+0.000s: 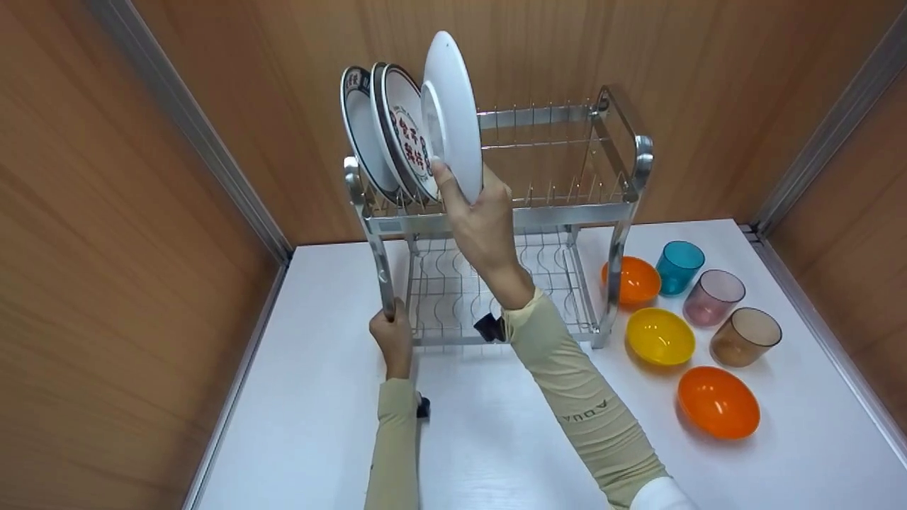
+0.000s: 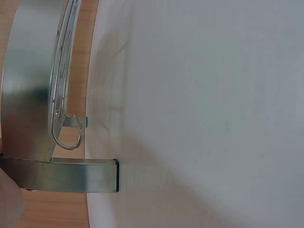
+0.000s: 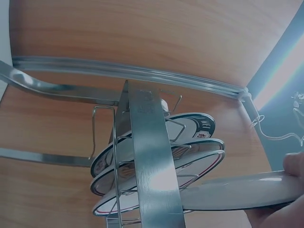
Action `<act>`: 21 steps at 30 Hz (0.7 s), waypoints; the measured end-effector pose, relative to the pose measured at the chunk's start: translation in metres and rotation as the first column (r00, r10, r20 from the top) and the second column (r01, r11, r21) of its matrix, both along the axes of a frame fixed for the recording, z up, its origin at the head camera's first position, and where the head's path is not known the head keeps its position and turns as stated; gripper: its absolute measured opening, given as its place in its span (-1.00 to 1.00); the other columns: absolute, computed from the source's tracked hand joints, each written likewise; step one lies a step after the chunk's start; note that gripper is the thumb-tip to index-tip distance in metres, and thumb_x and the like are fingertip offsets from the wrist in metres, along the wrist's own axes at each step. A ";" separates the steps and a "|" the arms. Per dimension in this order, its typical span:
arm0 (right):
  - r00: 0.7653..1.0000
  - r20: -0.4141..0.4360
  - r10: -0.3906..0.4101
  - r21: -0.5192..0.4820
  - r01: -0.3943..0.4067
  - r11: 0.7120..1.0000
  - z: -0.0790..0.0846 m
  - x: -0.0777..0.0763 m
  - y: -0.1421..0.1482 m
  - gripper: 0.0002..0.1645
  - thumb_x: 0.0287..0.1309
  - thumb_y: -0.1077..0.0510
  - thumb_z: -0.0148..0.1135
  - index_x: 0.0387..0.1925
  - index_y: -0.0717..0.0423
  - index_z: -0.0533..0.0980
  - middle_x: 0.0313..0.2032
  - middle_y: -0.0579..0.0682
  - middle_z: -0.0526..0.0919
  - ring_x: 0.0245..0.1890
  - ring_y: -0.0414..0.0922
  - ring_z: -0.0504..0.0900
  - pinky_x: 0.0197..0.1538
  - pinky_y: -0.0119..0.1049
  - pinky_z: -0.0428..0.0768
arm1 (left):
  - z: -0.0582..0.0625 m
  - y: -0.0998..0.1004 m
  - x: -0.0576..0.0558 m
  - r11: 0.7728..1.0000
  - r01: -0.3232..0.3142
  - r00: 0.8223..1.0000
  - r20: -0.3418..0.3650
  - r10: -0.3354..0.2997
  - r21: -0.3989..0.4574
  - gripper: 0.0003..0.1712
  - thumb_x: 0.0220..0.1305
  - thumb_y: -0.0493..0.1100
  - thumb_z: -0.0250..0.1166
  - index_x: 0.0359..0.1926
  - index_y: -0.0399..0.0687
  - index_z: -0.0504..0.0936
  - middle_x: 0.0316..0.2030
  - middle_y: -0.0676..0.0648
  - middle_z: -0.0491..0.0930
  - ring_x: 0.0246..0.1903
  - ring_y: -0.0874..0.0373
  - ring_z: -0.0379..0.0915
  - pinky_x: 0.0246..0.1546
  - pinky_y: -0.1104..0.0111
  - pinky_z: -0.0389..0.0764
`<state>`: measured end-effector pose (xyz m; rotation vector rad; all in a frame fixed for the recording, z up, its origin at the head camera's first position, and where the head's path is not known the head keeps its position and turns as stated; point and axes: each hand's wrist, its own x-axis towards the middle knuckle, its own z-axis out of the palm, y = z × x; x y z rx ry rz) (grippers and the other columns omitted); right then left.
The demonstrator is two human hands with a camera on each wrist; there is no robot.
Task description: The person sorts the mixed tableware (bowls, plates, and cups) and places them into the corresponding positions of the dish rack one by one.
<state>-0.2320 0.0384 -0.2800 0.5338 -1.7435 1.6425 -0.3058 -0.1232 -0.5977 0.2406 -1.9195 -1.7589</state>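
My right hand (image 1: 485,227) pinches the lower edge of a white plate (image 1: 457,113), thumb on the face toward the left. The plate stands nearly upright at the top tier of a metal dish rack (image 1: 567,214). Just left of it, several dark-rimmed plates (image 1: 365,134) lean in the rack slots, one with a red pattern. In the right wrist view the held plate (image 3: 237,192) reaches in behind the rack's front bar (image 3: 154,156). My left hand (image 1: 393,336) grips the rack's front left leg (image 1: 382,273) low down; only a bit of that hand (image 2: 9,202) shows in the left wrist view.
Right of the rack stand orange bowls (image 1: 718,402), a yellow bowl (image 1: 660,337), and a teal cup (image 1: 680,266), a pink cup (image 1: 713,297) and a brown cup (image 1: 745,336). Wood panels (image 1: 553,49) enclose the white table (image 1: 319,425). The rack's lower wire tier (image 1: 453,283) sits beneath.
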 end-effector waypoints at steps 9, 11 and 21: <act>0.997 0.074 0.005 0.065 -0.009 0.998 -0.019 -0.045 0.003 -0.64 0.32 0.06 0.10 -0.04 0.29 0.48 -0.18 0.11 0.65 -0.20 -0.13 0.65 -0.17 -0.33 0.62 | -0.001 0.001 0.000 0.999 -0.030 0.999 -0.033 0.030 -0.025 -0.52 0.35 -0.12 0.11 -0.73 0.00 0.25 -0.77 0.08 0.18 -0.74 0.22 0.07 -0.72 0.41 0.14; 0.997 0.078 -0.010 0.105 0.002 0.995 -0.022 -0.050 0.004 -0.62 0.32 0.02 0.10 -0.06 0.26 0.49 -0.19 0.08 0.66 -0.20 -0.16 0.65 -0.17 -0.37 0.61 | -0.001 0.002 0.001 0.999 -0.032 0.999 -0.032 0.031 -0.020 -0.52 0.34 -0.12 0.11 -0.73 -0.01 0.24 -0.77 0.07 0.18 -0.74 0.21 0.06 -0.71 0.41 0.14; 0.996 0.062 -0.069 0.278 0.049 0.959 -0.025 -0.058 0.001 -0.55 0.34 -0.02 0.05 0.03 0.26 0.49 -0.11 0.10 0.65 -0.15 -0.18 0.64 -0.16 -0.41 0.61 | 0.023 0.006 0.019 1.000 -0.004 1.000 -0.030 0.004 -0.015 -0.51 0.37 -0.17 0.10 -0.73 -0.02 0.25 -0.78 0.10 0.19 -0.77 0.34 0.05 -0.72 0.44 0.15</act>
